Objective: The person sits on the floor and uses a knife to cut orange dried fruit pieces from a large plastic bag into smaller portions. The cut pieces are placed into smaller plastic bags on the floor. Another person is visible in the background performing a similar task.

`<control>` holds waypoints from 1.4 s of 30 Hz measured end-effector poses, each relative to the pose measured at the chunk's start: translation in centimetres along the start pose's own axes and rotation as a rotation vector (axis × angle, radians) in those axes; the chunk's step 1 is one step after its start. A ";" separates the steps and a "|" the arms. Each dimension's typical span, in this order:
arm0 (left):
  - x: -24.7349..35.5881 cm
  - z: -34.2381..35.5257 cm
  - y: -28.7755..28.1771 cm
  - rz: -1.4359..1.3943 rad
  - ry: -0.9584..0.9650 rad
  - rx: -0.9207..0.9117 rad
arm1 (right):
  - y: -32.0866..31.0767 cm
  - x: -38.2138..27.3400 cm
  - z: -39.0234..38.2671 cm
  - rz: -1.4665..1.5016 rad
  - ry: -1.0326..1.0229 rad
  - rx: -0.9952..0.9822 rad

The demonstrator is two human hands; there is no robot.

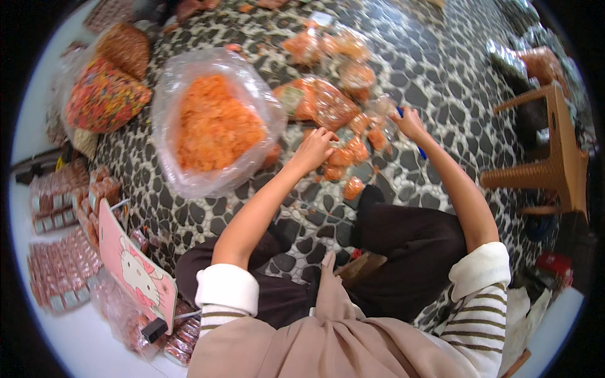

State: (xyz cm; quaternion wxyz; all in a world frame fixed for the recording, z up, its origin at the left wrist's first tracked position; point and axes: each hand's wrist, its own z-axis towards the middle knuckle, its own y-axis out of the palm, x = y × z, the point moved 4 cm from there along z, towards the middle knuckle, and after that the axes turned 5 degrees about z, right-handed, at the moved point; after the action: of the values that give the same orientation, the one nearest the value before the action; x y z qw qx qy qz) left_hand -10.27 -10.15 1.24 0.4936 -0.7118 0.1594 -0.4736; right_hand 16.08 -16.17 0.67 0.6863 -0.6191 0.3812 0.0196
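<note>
In the head view, a person's 2 bare hands are working over a floor patterned in black and white pebble shapes [428, 192]. Near the centre of the frame, the left hand [313, 150] is hovering over or resting on small, clear plastic pouches of orange food [357, 148]; its fingers are bending loosely, and I cannot tell whether they are pinching anything. Right of upper centre, the right hand [409, 124] is closing its fingers around a slim blue object [399, 112], whose kind I cannot make out. Crumpled clear film is lying just beside those fingers.

The small pouches are lying in a loose cluster between the 2 hands, while larger clear packs of orange and reddish-brown pieces [318, 103] are spreading above them. Left of centre, a big, open, clear plastic bag filled with orange flakes [217, 126] is standing near the left hand.

For good handling, the left fingers should, in my judgement, be steadying 1 pouch by its edge, not squeezing its middle, since thin film may be slipping or splitting. The right hand should be keeping the blue object's ends away from the left fingertips and the neighbouring pouches.
</note>
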 end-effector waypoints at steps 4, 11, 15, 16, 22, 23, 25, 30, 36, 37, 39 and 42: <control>-0.1 1.2 9.0 0.362 -0.008 -0.098 | 3.3 4.0 -0.6 0.058 0.091 -0.290; -1.4 1.9 10.0 0.235 -0.053 0.049 | 5.8 0.9 -2.4 0.179 0.003 -0.471; -1.9 2.2 4.3 -0.224 -0.281 0.249 | 4.5 -3.8 -1.9 0.299 -0.002 -0.499; -1.9 2.2 2.5 -0.322 -0.316 0.306 | 4.0 -5.6 -1.8 0.324 -0.050 -0.499; -3.0 -0.6 -11.2 -0.764 -0.287 0.624 | 2.5 -19.8 -2.1 0.418 -0.358 -0.349; -3.4 -2.1 -13.1 -0.820 -0.281 0.629 | 2.2 -22.4 -2.0 0.455 -0.440 -0.360; -4.6 -5.3 -16.5 -0.981 -0.296 0.605 | 2.0 -26.4 -2.5 0.699 -0.411 -0.530; -8.1 -13.6 -20.3 -0.795 -0.498 0.921 | 1.5 -34.3 -6.1 0.337 -0.750 -0.071; -11.1 -16.7 -21.0 -0.371 -0.630 0.971 | 2.9 -37.7 -10.1 -0.113 -0.805 -0.167; -11.1 -16.7 -20.8 -0.292 -0.668 0.933 | 3.1 -38.0 -10.4 -0.145 -0.830 -0.166; -10.9 -16.6 -20.8 -0.224 -0.627 0.963 | 3.4 -38.7 -10.7 -0.163 -0.892 -0.090; -10.8 -16.3 -20.5 -0.259 -0.585 0.994 | 4.0 -39.2 -10.8 -0.188 -0.954 -0.026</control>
State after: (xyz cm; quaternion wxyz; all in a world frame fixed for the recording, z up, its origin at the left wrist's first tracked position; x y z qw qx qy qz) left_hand -34.17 -2.17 14.22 0.7296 -0.5098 -0.3124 -0.3320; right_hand -19.04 -7.19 19.42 0.7754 -0.5815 -0.0340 0.2440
